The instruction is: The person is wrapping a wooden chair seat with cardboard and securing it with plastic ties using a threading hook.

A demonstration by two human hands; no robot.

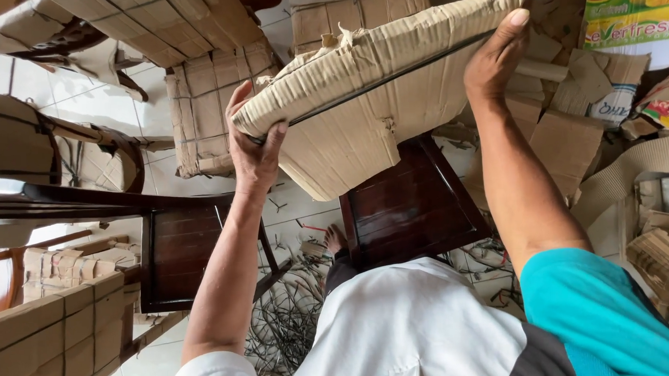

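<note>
I hold up a flat piece wrapped in brown corrugated cardboard point(378, 69), bound by a dark strap, tilted with its right end higher. My left hand point(254, 146) grips its lower left end, fingers curled over the edge. My right hand point(498, 53) clasps its upper right end. More loose cardboard wrapping hangs below it. Under the piece stands a dark brown wooden chair frame point(410, 207), partly hidden by the wrapping. My white shirt and teal sleeve fill the bottom of the view.
Other cardboard-wrapped furniture point(203, 111) stands on the white tiled floor at back and left. A dark wooden table point(179, 247) is at left. Cut black straps point(287, 318) lie on the floor. Torn cardboard scraps point(611, 153) pile up at right.
</note>
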